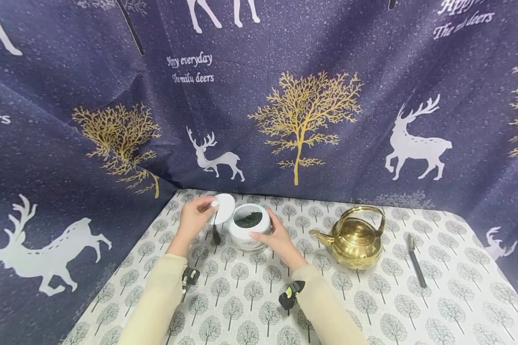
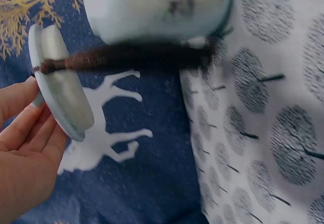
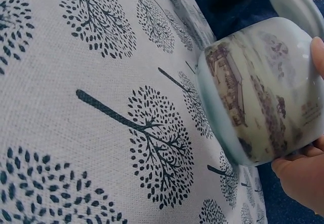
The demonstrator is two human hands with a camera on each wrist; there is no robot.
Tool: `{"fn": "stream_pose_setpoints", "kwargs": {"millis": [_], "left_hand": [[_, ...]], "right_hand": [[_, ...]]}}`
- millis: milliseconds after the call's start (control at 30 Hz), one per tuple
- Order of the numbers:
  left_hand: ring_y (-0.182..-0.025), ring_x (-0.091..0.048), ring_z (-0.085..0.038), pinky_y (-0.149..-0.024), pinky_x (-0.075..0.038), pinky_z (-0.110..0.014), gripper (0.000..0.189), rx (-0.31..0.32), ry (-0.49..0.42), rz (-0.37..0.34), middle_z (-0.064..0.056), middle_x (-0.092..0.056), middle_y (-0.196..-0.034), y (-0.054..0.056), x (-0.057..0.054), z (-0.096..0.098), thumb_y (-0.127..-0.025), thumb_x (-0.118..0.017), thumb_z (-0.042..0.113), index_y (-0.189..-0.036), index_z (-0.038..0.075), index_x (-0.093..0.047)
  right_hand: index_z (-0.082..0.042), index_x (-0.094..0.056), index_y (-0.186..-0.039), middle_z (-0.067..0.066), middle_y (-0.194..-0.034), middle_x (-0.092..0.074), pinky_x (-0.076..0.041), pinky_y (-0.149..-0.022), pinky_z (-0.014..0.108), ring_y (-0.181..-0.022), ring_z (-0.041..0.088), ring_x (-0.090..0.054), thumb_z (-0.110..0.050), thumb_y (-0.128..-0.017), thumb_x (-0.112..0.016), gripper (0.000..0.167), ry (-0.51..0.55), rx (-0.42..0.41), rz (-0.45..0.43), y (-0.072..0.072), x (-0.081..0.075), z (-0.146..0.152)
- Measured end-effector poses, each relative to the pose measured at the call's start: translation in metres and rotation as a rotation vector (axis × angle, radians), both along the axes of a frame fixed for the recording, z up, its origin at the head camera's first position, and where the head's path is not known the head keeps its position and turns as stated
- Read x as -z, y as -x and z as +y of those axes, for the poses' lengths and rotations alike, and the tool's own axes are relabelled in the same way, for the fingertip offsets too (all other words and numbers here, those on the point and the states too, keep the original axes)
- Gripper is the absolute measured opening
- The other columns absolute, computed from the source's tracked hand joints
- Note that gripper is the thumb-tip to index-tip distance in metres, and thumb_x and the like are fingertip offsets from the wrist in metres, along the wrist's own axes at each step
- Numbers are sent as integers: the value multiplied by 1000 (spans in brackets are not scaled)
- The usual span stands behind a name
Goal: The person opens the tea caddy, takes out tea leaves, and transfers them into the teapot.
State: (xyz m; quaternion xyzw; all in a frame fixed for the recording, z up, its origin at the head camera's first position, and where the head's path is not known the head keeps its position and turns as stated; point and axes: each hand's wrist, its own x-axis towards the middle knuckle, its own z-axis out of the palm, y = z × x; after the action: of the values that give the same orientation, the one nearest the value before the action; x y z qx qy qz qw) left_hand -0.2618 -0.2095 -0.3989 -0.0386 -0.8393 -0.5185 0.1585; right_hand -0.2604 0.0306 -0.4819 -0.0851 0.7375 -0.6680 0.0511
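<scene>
A round white lid [image 1: 225, 209] is pinched by its knob in my left hand [image 1: 196, 218], tilted beside the jar. From the lid hangs a dark tassel [image 2: 136, 57], which looks blurred in the left wrist view. The white porcelain jar [image 1: 241, 235] stands uncovered on the table, with dark leafy contents [image 1: 248, 220] showing through its mouth. My right hand [image 1: 280, 237] grips the jar's right side, thumb at the front and fingers behind. A painted house and landscape [image 3: 228, 84] decorate the jar wall in the right wrist view.
A brass teapot [image 1: 357, 242] stands to the right, its spout pointing left toward the jar. Farther right lies a dark-handled fork [image 1: 416, 261]. The tree-patterned tablecloth [image 1: 253, 291] ends at a dark blue curtain [image 1: 259, 143] printed with deer and trees.
</scene>
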Motion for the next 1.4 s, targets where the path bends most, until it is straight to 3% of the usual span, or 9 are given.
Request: {"fn": "stream_pose_setpoints", "kwargs": {"millis": [233,467,733,1267,1400], "left_hand": [[-107,-63,-36,-92,-54,-29,28,91,16,43,-24,-64,-115,9,-7,29,-82,-71,-3,-110,-7,-67],[-106,-63,-36,-93,-53,-32,25,169,76,89,-23,-65,-111,17,-1,47,-81,-71,-4,-105,-8,-68],[-98,-67,-32,-89,-56,-33,20,182,186,110,-18,-68,-104,19,5,57,-79,-74,-2,-98,-5,-71],[-99,-66,-32,-90,-55,-35,21,201,282,80,-17,-69,-105,16,5,61,-80,-74,1,-100,-3,-71],[-101,-66,-31,-91,-55,-36,22,201,382,57,-16,-68,-108,16,0,62,-81,-73,2,-102,-2,-71]], "right_hand": [[-17,-24,-153,9,-154,-32,-23,-117,49,-140,30,-31,-27,-74,-84,99,-10,4,-4,0,-1,1],[-18,-25,-153,9,-154,-32,-25,-116,50,-140,32,-31,-30,-75,-82,98,-39,5,-11,-1,0,-1],[-17,-25,-153,8,-155,-30,-23,-117,48,-141,29,-29,-31,-76,-82,96,-36,1,2,0,2,-1],[-14,-24,-153,11,-155,-28,-24,-117,47,-140,32,-30,-30,-76,-82,98,-22,-1,-4,0,1,0],[-13,-23,-153,15,-155,-28,-25,-116,50,-139,36,-31,-28,-77,-81,97,-34,-3,-2,0,-1,0]]}}
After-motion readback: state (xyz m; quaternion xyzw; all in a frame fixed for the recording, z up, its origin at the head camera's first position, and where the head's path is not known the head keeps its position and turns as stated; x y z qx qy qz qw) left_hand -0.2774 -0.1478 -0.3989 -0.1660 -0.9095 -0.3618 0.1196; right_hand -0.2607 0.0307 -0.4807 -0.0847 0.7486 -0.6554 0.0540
